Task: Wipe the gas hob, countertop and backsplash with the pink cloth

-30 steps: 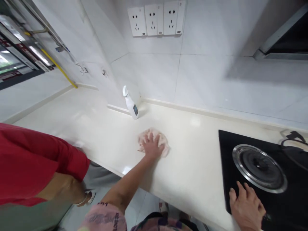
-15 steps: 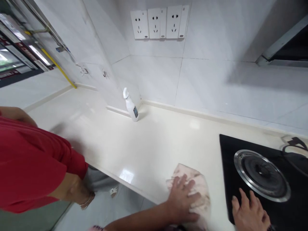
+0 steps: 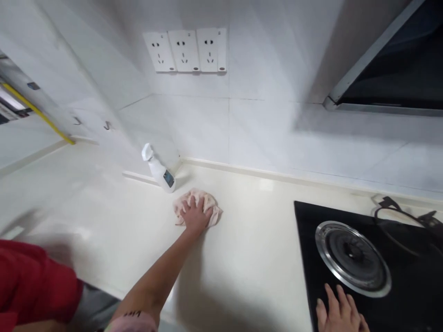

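The nearest trouble is the white spray bottle (image 3: 158,170). It stands on the far part of the desk (image 3: 249,253), just beside the far-left edge of the pale cloth (image 3: 180,206), so a push to the far left could knock it over. The left hand (image 3: 197,217) lies on that cloth palm down, fingers spread, pressing rather than pinching; with no grip around it, the cloth could bunch up or slip from under the palm if the pressure falls unevenly.

On the right, the other hand, the right hand (image 3: 341,316), is open with its fingers loosely bent, at the near edge of the black cooktop (image 3: 308,230). It seems to hold nothing, and I cannot tell how much weight it bears. The burner (image 3: 353,251) is just beyond its fingertips; if the metal were hot (nothing here shows whether it is), a reach farther could burn them. At the near left, another person's red sleeve (image 3: 38,281) is close to the desk's edge, so a wide sweep to the left could end in a bump.

As for containers, the spray bottle is the only clear one. Its white body shows no liquid level, so its contents cannot be told; its trigger head is on top.
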`<state>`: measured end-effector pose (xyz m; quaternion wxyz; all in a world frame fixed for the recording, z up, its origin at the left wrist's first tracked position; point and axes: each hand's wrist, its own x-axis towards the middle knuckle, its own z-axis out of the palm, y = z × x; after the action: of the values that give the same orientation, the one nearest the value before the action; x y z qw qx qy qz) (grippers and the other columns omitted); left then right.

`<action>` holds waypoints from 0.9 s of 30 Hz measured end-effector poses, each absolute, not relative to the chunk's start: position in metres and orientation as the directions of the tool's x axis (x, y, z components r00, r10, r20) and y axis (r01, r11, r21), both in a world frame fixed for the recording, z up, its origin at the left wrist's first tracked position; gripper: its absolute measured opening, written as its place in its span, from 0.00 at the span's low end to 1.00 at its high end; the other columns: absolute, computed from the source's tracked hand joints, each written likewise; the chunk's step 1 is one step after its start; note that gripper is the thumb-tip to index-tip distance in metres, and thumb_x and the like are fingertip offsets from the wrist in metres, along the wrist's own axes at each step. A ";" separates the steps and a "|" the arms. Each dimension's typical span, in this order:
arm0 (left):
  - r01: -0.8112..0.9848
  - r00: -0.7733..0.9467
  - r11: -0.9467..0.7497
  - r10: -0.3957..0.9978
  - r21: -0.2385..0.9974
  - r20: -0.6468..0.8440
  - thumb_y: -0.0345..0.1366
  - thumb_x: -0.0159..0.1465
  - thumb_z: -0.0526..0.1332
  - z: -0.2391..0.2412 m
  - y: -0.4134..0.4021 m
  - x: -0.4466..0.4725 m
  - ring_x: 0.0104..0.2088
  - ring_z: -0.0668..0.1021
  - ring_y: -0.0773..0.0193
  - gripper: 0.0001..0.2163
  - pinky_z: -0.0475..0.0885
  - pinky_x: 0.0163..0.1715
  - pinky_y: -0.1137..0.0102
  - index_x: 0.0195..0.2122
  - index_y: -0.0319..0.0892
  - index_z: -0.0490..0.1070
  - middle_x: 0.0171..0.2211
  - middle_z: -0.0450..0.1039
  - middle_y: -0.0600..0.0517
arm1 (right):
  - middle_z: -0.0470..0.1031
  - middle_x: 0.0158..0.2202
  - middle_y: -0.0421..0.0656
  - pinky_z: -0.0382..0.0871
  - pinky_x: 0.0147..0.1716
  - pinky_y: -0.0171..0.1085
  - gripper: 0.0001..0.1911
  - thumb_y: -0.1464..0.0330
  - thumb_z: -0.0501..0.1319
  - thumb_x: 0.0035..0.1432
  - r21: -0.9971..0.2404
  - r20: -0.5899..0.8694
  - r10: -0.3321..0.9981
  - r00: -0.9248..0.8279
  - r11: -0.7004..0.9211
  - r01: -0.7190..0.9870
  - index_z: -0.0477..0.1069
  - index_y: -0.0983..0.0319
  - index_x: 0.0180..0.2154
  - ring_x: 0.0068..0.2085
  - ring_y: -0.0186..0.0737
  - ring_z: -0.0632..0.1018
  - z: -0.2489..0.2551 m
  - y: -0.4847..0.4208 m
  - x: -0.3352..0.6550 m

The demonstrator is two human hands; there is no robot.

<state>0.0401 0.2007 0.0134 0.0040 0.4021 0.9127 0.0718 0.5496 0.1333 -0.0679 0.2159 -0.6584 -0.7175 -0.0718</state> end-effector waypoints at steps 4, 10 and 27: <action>0.790 -0.586 0.569 0.811 0.229 0.006 0.59 0.69 0.59 0.017 0.302 0.075 0.76 0.49 0.24 0.34 0.48 0.70 0.32 0.74 0.53 0.64 0.79 0.50 0.42 | 0.69 0.70 0.58 0.64 0.63 0.67 0.33 0.57 0.46 0.73 -0.081 0.462 0.881 -0.100 0.154 0.985 0.63 0.62 0.72 0.68 0.68 0.70 -0.087 0.134 0.556; 0.872 -0.384 0.373 0.923 0.318 -0.031 0.60 0.70 0.58 0.015 0.404 0.173 0.76 0.45 0.22 0.37 0.44 0.69 0.29 0.76 0.48 0.60 0.80 0.45 0.40 | 0.67 0.71 0.57 0.62 0.66 0.64 0.30 0.57 0.47 0.73 -0.037 0.394 0.913 -0.103 0.128 0.991 0.71 0.64 0.66 0.71 0.63 0.67 -0.088 0.133 0.556; 0.827 0.353 -0.333 0.935 0.453 0.043 0.65 0.67 0.57 -0.014 0.181 0.322 0.78 0.51 0.29 0.37 0.46 0.72 0.35 0.75 0.60 0.61 0.80 0.51 0.46 | 0.69 0.69 0.57 0.57 0.69 0.62 0.34 0.56 0.40 0.75 -0.090 0.371 0.927 -0.044 0.083 0.992 0.74 0.66 0.63 0.71 0.61 0.65 -0.062 0.139 0.540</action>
<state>0.3215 0.1812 -0.0144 0.1797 0.8027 0.5487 0.1497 0.5403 0.1385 -0.0621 0.1697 -0.6702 -0.7161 -0.0958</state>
